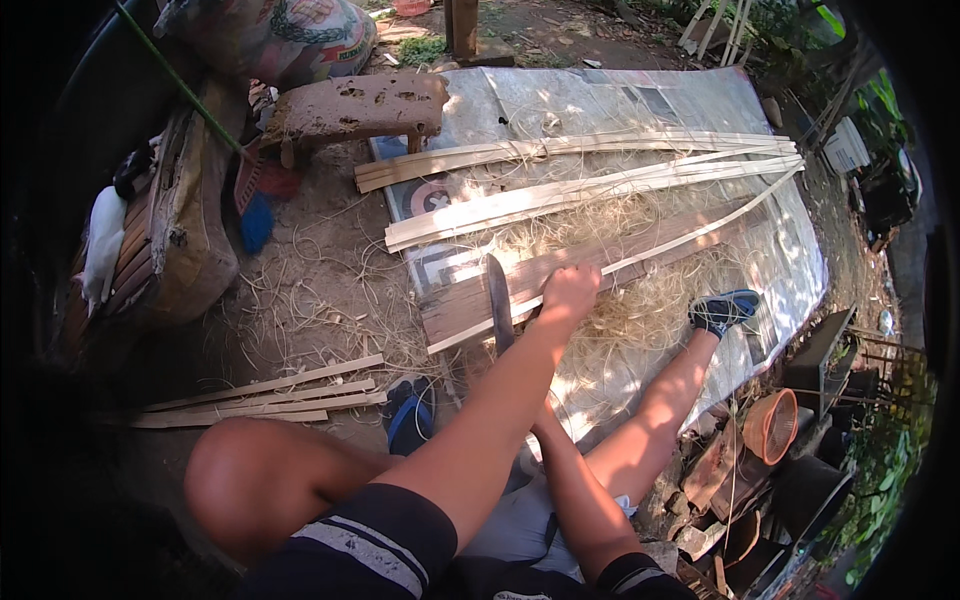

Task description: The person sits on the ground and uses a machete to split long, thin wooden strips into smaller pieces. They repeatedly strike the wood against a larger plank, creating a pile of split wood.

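We see the bare left hand (572,290) closed fist-like on a thin, pale, flat wood-like strip (652,253), knuckles up, fingers curled over it. The strip lies along the near side of a long, dark brown wooden plank (455,308); its near end sits at the plank's lower left corner, its far end bends up toward the other strips. Just left of the hand, a dark metal knife blade (497,290) stands across the plank, tip pointing away from us, lower part going behind the left forearm. The right forearm (575,475) crosses under the left one; the right hand is hidden there, so we can't tell its grip. Beyond the plank we get two bundles of long pale strips (480,213), one behind the other, on a greyish-white printed sheet (700,95). Curly straw-coloured shavings (640,318) heap around the plank. The right foot, in a dark blue shoe (725,311), rests on the sheet. More short pale strips (300,393) lie on the ground at left, a round orange basket (770,425) at right.
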Tool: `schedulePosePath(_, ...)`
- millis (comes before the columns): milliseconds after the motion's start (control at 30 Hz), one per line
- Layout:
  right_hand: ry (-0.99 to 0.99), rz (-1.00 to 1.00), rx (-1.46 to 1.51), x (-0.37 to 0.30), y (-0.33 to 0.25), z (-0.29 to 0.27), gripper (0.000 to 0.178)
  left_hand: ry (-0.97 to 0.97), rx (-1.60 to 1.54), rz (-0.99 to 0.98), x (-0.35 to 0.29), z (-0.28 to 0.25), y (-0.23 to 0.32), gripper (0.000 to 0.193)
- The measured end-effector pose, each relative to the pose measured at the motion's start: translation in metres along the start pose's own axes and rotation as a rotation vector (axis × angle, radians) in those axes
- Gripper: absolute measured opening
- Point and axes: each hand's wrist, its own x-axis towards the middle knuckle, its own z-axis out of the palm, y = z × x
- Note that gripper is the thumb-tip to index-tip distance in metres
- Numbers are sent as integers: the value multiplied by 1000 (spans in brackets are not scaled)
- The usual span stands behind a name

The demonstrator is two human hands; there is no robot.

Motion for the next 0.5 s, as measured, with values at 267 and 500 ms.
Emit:
schedulePosePath(267, -250, -176, -54, -43, 52, 39, 59, -46, 19, 59, 8, -2, 3, 16)
schedulePosePath(500, -266, -315, 40, -35, -75, 36, 40, -85, -167, -28, 12, -2, -6, 27)
